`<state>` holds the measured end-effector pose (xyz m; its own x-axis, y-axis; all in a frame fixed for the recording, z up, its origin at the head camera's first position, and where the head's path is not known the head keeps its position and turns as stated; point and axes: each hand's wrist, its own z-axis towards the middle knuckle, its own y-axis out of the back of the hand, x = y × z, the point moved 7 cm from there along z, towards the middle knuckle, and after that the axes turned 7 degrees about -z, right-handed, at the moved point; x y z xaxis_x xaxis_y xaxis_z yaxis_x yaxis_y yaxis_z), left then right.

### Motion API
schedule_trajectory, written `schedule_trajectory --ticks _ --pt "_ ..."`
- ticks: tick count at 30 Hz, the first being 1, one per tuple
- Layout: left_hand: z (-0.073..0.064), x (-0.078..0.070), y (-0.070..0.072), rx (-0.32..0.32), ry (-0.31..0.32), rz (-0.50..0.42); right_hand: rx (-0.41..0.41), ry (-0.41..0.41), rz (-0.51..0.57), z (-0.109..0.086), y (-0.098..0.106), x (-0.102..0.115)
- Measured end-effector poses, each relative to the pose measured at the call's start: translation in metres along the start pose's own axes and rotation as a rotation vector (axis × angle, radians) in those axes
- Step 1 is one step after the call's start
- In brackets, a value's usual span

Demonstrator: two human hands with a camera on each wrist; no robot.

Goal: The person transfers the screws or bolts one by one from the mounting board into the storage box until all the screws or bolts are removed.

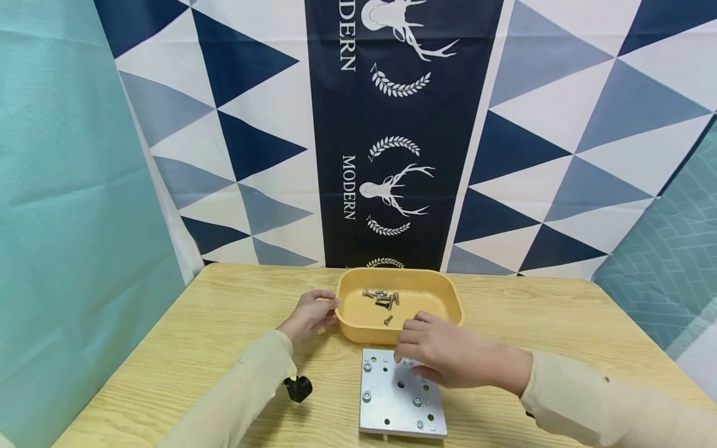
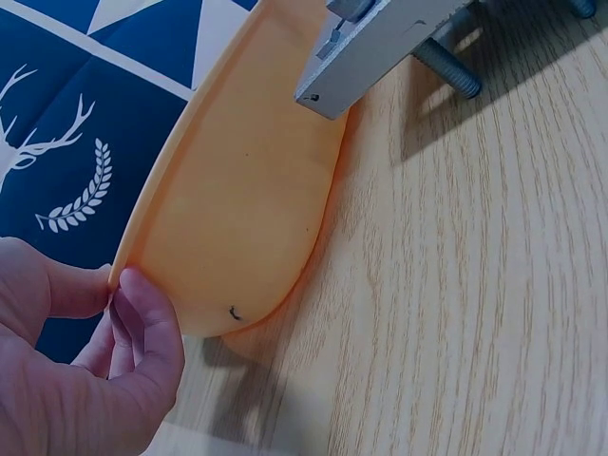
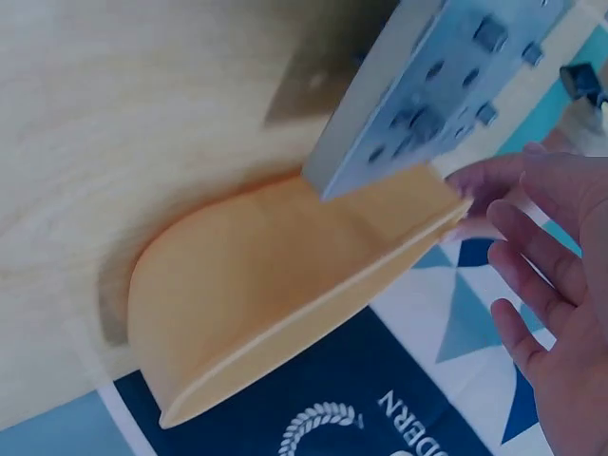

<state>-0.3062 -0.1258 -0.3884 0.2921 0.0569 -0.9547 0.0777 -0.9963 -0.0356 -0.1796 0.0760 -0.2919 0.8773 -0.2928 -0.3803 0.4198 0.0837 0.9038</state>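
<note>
My left hand pinches the left end of the rim of a yellow plastic bin; in the left wrist view, thumb and fingers meet at that edge. Several small socket-head screws, mostly silver and one dark, lie inside the bin. In front of it is a silver metal plate with holes and several screws set in it. Screw shanks stick out below the plate, which stands raised above the table. Over the plate's far right corner hovers my right hand, fingers loosely bent and nothing held.
The wooden table carries the bin near its back edge. A patterned cloth hangs right behind, and a teal cloth closes off the left side. A black device sits at my left wrist.
</note>
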Motion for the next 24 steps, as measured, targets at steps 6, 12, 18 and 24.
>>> schedule_trajectory --ticks 6,12,18,24 --pt "0.000 0.000 0.000 -0.001 0.004 -0.002 0.004 0.029 0.034 -0.006 0.000 0.019" --pt "0.000 0.000 0.000 0.000 0.007 -0.011 -0.018 0.050 0.046 -0.010 0.001 0.031" --pt "0.000 0.001 -0.001 0.002 0.013 -0.013 -0.048 0.075 0.074 -0.015 0.002 0.043" --pt "-0.001 0.001 -0.002 0.008 0.018 -0.015 -0.025 0.071 0.124 -0.020 -0.001 0.050"
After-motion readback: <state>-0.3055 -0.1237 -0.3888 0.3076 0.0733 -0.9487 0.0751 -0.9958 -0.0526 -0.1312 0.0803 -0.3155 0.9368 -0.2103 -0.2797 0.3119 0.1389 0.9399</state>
